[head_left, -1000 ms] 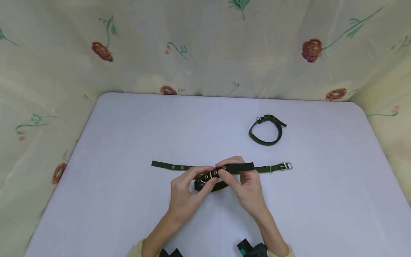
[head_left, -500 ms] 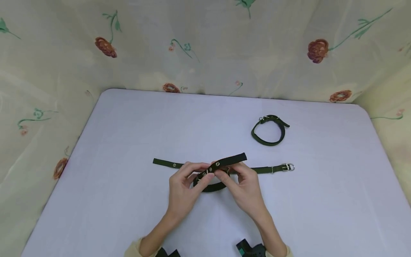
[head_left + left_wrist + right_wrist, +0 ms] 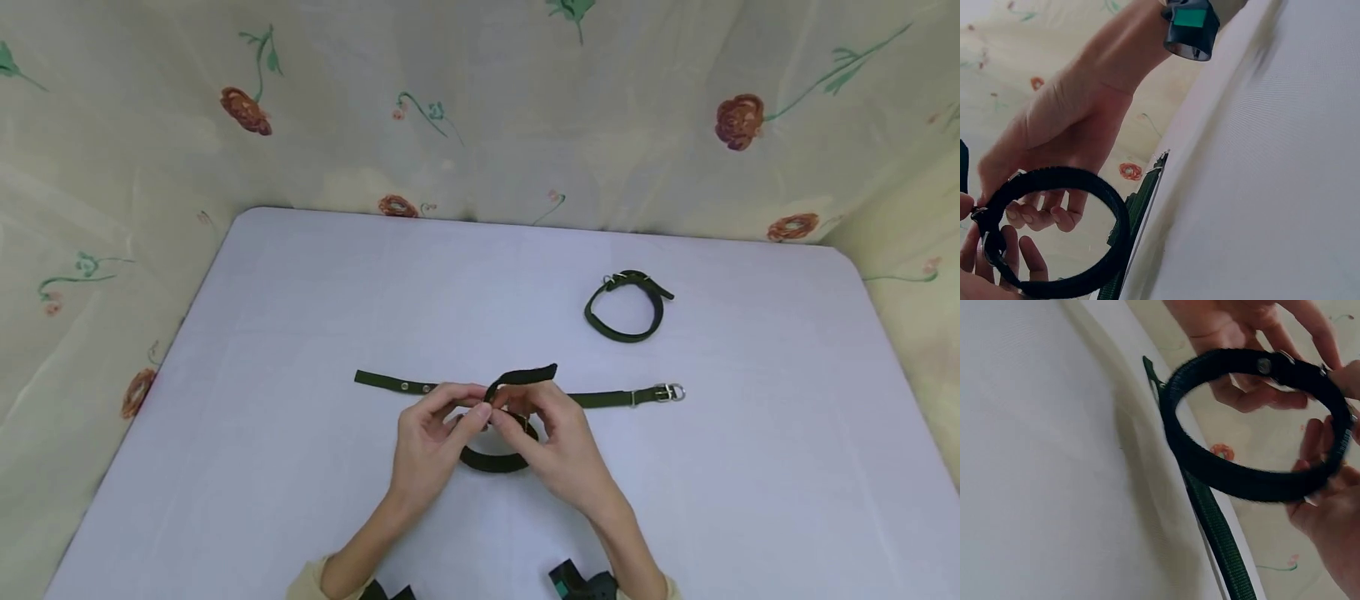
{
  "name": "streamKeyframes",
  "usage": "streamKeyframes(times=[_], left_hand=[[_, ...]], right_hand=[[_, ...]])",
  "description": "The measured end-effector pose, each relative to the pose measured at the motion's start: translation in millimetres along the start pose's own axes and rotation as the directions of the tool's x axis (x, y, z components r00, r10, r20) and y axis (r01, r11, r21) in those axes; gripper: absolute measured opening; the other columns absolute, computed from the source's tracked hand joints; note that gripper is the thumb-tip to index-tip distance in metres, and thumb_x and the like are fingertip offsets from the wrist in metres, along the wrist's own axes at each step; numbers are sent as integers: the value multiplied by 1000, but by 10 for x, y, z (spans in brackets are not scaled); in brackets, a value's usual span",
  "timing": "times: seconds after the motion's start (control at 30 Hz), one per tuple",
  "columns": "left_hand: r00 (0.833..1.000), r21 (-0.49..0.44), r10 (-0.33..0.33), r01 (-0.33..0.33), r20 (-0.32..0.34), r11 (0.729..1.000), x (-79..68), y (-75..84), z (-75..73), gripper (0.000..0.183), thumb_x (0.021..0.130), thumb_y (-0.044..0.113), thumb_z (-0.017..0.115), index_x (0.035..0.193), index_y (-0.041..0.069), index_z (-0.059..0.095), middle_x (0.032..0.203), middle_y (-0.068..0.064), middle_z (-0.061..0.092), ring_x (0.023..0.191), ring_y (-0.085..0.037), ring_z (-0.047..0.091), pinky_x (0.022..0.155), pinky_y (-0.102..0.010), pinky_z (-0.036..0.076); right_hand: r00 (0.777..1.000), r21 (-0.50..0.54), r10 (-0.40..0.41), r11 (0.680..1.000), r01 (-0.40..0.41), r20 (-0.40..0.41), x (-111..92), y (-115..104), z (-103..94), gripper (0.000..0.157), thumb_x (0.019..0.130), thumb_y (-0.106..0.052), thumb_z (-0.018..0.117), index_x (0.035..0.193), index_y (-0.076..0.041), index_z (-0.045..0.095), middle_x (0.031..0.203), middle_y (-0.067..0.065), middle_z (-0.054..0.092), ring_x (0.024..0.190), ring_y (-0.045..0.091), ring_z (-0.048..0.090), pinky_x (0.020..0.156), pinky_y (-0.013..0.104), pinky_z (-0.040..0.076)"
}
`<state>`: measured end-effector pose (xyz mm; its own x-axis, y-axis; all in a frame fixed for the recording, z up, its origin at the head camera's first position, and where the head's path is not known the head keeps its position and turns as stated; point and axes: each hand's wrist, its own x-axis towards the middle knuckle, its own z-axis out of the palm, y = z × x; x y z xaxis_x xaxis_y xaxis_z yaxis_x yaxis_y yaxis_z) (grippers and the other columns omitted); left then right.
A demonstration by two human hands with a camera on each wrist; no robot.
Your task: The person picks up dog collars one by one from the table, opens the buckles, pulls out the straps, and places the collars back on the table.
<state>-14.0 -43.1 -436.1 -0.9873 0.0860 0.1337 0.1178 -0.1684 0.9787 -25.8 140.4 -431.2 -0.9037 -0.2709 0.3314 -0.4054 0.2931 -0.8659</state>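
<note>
A dark green collar [image 3: 495,462], bent into a loop, is held between both hands just above the table. Thumb and fingers of my left hand [image 3: 427,437] pinch it near its buckle. My right hand [image 3: 566,442] pinches the strap close beside them, and the free strap end curves up over its fingers. In the left wrist view the loop [image 3: 1110,206] hangs toward the table, with the right hand [image 3: 1066,125] behind it. An eyelet and metal fittings show on the loop [image 3: 1241,478] in the right wrist view; fingertips partly hide the buckle.
Behind the hands a second green collar [image 3: 611,400] lies stretched out straight, buckle to the right. A third, buckled collar [image 3: 624,337] lies as a ring farther back on the white table [image 3: 300,292]. A floral curtain [image 3: 480,108] surrounds the table's back and sides.
The strap end, earlier straight with eyelets facing up, now bends upward and over between the fingers. The held loop shows lower and wider. Both hands stay nearly in place.
</note>
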Motion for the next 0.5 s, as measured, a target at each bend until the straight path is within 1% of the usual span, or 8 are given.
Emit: streamKeyframes(times=[0.1, 0.17, 0.27, 0.3, 0.37, 0.43, 0.5], left_hand=[[1000, 3, -14, 14, 28, 1000, -5, -15, -1, 21, 101, 0, 71, 120, -9, 72, 118, -31, 70, 102, -7, 71, 83, -24, 65], [999, 19, -22, 21, 29, 1000, -11, -19, 8, 21, 100, 1, 72, 120, -8, 72, 120, -29, 70, 103, -7, 71, 82, -22, 65], [999, 39, -24, 23, 24, 999, -17, -21, 19, 21, 100, 1, 73, 119, -7, 73, 120, -28, 70, 102, -7, 71, 80, -22, 65], [999, 43, -27, 26, 21, 999, -15, -22, 21, 21, 100, 1, 73, 119, -7, 73, 120, -28, 70, 101, -7, 71, 79, -23, 65], [999, 36, -49, 49, 8, 998, -6, -13, 18, 21, 101, 1, 72, 119, -8, 72, 117, -26, 71, 98, -8, 72, 78, -26, 66], [995, 2, -97, 97, -16, 995, 12, -5, 7, 22, 102, 2, 71, 121, -8, 71, 114, -21, 71, 95, -8, 72, 80, -27, 66], [987, -50, -157, 155, -39, 987, 32, 2, -9, 24, 103, 4, 69, 124, -8, 70, 111, -14, 71, 94, -9, 73, 81, -28, 66]], right_hand=[[997, -115, -67, 991, 63, -37, -16, 3, 45, 20, 96, 1, 70, 114, -8, 70, 103, 5, 71, 92, 11, 65, 80, 25, 58], [991, -191, -118, 976, 104, -64, -16, 17, 70, 17, 93, 0, 68, 109, -6, 69, 100, 7, 69, 89, 13, 65, 75, 26, 57], [983, -259, -163, 957, 135, -89, -13, 35, 82, 12, 91, -1, 65, 101, -6, 69, 97, 8, 66, 84, 14, 63, 69, 26, 54], [980, -272, -173, 952, 141, -95, -11, 41, 83, 10, 92, -3, 64, 100, -6, 69, 96, 7, 66, 84, 14, 63, 69, 26, 54], [979, -268, -173, 953, 140, -103, -3, 49, 80, 7, 95, -5, 64, 97, -8, 70, 97, 6, 66, 83, 13, 61, 69, 23, 53], [979, -252, -171, 958, 139, -108, 6, 50, 71, 8, 99, -7, 67, 99, -10, 74, 99, 4, 68, 84, 11, 62, 72, 21, 53], [982, -224, -159, 965, 133, -100, 18, 44, 58, 8, 100, -9, 72, 104, -14, 77, 102, 1, 70, 85, 9, 64, 75, 17, 53]])
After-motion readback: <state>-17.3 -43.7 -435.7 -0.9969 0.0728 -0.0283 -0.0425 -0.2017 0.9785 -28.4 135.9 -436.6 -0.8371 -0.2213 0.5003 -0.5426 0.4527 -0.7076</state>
